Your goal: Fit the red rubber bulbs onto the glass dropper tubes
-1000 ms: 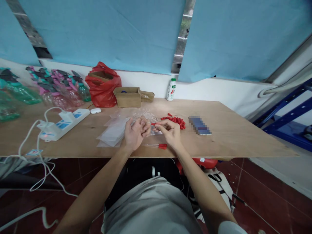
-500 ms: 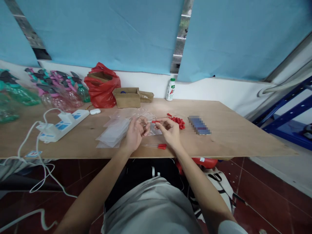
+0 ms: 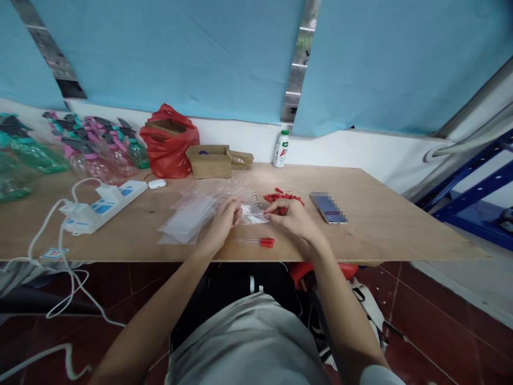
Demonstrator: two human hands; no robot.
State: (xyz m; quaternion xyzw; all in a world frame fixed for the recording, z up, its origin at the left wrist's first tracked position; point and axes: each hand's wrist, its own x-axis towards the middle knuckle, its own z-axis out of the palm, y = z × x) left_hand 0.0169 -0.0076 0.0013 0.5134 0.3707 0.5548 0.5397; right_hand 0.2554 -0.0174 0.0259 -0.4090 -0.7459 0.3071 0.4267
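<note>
My left hand (image 3: 227, 218) is closed with curled fingers at the left side of a fan of thin clear glass dropper tubes (image 3: 251, 206); whatever it holds is hidden. The thumb and fingertips of my right hand (image 3: 293, 218) are pinched together at the right ends of these tubes; I cannot make out what is between them. Behind and partly under the right hand lies a pile of red rubber bulbs (image 3: 276, 198). Nearer the table's front edge, several droppers with red bulbs (image 3: 266, 243) lie side by side, tips pointing left.
Clear plastic bags (image 3: 185, 220) lie left of my left hand. A phone (image 3: 328, 207) is on the right. Farther back stand a white bottle (image 3: 281, 149), a cardboard box (image 3: 210, 162), a red plastic bag (image 3: 170, 152) and spray bottles (image 3: 96, 160). A power strip (image 3: 106, 207) trails white cables.
Both hands were together around a red-bulbed dropper. They have since parted, my right hand moving right and down to the tube ends. The dropper no longer shows between them.
</note>
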